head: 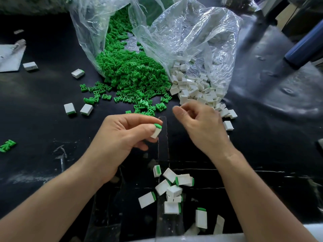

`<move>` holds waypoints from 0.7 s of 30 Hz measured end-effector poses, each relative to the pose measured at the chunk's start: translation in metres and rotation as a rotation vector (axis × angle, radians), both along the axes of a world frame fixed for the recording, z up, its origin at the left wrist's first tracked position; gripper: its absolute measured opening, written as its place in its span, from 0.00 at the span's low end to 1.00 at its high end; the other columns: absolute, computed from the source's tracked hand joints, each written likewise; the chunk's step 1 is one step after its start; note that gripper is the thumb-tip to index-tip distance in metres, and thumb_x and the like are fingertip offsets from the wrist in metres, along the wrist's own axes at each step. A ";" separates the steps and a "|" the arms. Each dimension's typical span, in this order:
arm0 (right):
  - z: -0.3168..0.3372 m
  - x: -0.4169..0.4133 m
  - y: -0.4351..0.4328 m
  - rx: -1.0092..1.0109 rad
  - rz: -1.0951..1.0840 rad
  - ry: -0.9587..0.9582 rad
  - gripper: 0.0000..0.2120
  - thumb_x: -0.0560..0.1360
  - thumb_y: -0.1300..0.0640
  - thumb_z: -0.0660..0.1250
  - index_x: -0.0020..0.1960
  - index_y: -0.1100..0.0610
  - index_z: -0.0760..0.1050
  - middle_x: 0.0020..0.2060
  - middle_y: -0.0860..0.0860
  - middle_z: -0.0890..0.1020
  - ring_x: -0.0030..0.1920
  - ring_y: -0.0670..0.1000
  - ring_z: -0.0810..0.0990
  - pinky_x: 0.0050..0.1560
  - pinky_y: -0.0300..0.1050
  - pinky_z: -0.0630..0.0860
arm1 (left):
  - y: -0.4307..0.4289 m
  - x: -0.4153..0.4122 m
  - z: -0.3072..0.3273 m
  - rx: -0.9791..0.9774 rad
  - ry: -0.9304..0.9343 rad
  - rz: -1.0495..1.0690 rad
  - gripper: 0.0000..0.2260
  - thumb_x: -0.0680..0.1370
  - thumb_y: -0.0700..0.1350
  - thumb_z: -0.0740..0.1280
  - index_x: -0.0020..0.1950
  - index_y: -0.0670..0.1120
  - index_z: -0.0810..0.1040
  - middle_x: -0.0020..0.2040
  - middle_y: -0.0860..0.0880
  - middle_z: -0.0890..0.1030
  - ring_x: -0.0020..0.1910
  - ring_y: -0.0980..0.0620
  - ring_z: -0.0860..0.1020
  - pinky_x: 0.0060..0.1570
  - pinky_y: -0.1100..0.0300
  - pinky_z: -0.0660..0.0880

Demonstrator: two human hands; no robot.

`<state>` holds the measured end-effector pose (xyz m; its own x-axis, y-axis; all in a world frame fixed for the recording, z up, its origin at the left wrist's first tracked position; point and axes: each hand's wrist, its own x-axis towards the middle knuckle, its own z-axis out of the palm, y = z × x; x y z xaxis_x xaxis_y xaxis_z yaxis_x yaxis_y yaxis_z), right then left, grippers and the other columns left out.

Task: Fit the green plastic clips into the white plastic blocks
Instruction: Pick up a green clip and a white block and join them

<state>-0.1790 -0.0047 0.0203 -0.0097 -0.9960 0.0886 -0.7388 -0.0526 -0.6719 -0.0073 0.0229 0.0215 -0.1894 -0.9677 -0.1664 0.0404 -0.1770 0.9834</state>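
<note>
Green plastic clip (158,126) looked seated in the white plastic block (156,133) pinched by the left hand (125,135); right hand (197,126) hung loose, empty. Next, probably: drop it, fetch another block.

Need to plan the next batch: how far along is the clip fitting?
Early. Done: roughly ten finished blocks lie nearest the person, with a few more at left. In hand: the left hand pinches a clipped white block. The right hand hovers by the loose white blocks, its grasp hidden. Left: large heaps of green clips and those blocks spill from the plastic bags.
</note>
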 end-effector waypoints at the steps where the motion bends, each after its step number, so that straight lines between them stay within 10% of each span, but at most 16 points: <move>1: -0.002 -0.006 -0.004 -0.050 -0.049 0.047 0.09 0.74 0.48 0.65 0.43 0.52 0.77 0.35 0.47 0.75 0.38 0.47 0.74 0.43 0.43 0.70 | 0.002 -0.001 0.001 -0.005 -0.017 -0.030 0.10 0.71 0.36 0.67 0.40 0.49 0.85 0.34 0.46 0.84 0.33 0.55 0.80 0.31 0.67 0.75; 10: -0.017 -0.026 -0.021 -0.088 -0.204 0.308 0.12 0.72 0.55 0.69 0.55 0.54 0.78 0.53 0.54 0.73 0.58 0.54 0.70 0.58 0.43 0.64 | 0.011 -0.004 0.004 -0.005 -0.138 -0.383 0.14 0.59 0.52 0.72 0.43 0.52 0.84 0.38 0.47 0.85 0.36 0.54 0.81 0.39 0.66 0.78; 21: -0.012 -0.015 -0.014 -0.164 -0.060 0.037 0.02 0.72 0.60 0.70 0.45 0.56 0.79 0.41 0.47 0.77 0.44 0.48 0.76 0.47 0.37 0.71 | 0.005 -0.003 -0.001 -0.033 -0.182 -0.045 0.11 0.69 0.39 0.72 0.45 0.54 0.82 0.42 0.52 0.84 0.33 0.58 0.79 0.28 0.71 0.72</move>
